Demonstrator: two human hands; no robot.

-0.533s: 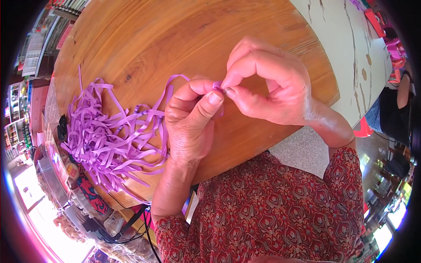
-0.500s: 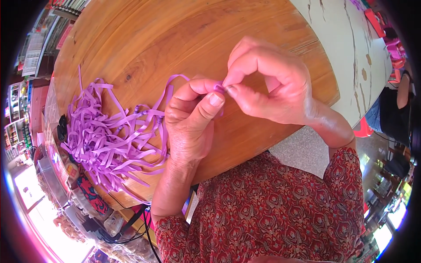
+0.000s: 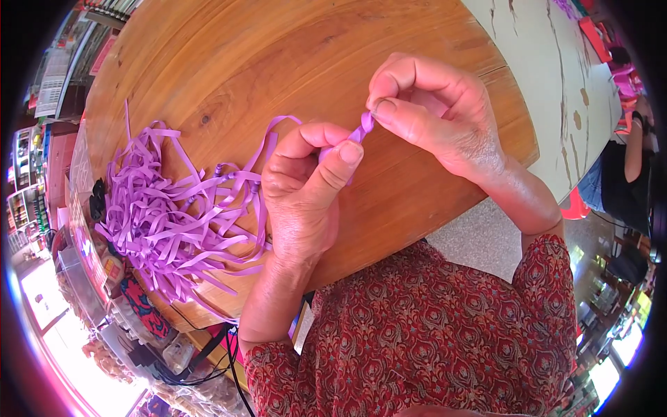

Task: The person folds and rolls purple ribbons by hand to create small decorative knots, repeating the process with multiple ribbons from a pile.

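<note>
A purple ribbon (image 3: 362, 130) stretches between my two hands above the wooden table (image 3: 229, 62), with a folded or twisted bit near its upper end. My left hand (image 3: 306, 184) is closed, pinching the ribbon between thumb and forefinger. Up and to the right, the thumb and fingertips of my right hand (image 3: 441, 115) pinch the ribbon's other end. From behind my left hand a loop of ribbon runs over to a tangled heap of purple ribbons (image 3: 174, 215) on the table's left side. Some darker purple coils show in that heap.
Beyond the wooden table's right edge stands a white, streaked table (image 3: 542, 83). Black cables (image 3: 233, 361) hang by the near left edge. Packages and a plastic bin (image 3: 83, 285) crowd the left side. At far right a person's arm (image 3: 633, 153) shows.
My right hand has moved slightly up and right, away from my left. More of the ribbon now shows between them. The heap has barely shifted.
</note>
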